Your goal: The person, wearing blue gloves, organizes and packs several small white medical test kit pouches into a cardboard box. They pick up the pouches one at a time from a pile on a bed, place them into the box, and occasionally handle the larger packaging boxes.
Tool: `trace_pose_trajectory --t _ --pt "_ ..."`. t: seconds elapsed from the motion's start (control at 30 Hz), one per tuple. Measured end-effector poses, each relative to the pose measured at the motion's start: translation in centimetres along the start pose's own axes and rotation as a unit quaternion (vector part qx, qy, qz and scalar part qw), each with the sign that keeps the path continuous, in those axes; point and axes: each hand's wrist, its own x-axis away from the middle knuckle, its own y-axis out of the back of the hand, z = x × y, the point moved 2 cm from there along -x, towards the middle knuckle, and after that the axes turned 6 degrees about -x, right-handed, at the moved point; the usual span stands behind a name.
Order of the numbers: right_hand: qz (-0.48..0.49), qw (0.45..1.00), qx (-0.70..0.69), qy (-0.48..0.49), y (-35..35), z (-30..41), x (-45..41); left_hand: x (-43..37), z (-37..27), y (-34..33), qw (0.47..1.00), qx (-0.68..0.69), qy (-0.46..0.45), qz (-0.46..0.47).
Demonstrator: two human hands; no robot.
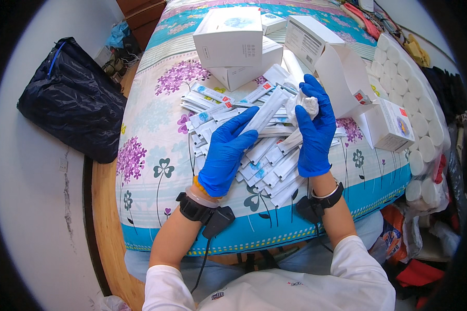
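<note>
My left hand (230,149), in a blue glove, holds a white stick sachet (265,112) between thumb and fingers. My right hand (316,126), also gloved in blue, grips a crumpled white tissue or wipe (307,107) between its thumb and fingers. Beneath both hands a loose pile of white stick sachets (262,173) with blue and red print lies on the flowered bedspread (151,132). Behind the pile stand white cardboard boxes, one (229,41) resting on another (239,76). An opened box (344,83) stands just right of my right hand.
More white boxes (309,37) (391,124) lie at the back and right. Wrapped white paper rolls (420,112) line the bed's right side. A dark bag (74,101) leans by the left wall. Black devices with cables are strapped to both wrists.
</note>
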Motion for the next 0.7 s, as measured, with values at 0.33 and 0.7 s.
trace_pose_trajectory --t 0.33,0.7 --pt "0.029 0.997 0.066 0.037 0.0 0.6 -0.1 -0.3 0.4 0.0 0.995 0.085 0.000 0.055" --pt "0.259 0.934 0.214 0.119 -2.6 -0.2 2.4 0.3 0.6 -1.0 0.994 0.083 0.017 0.071"
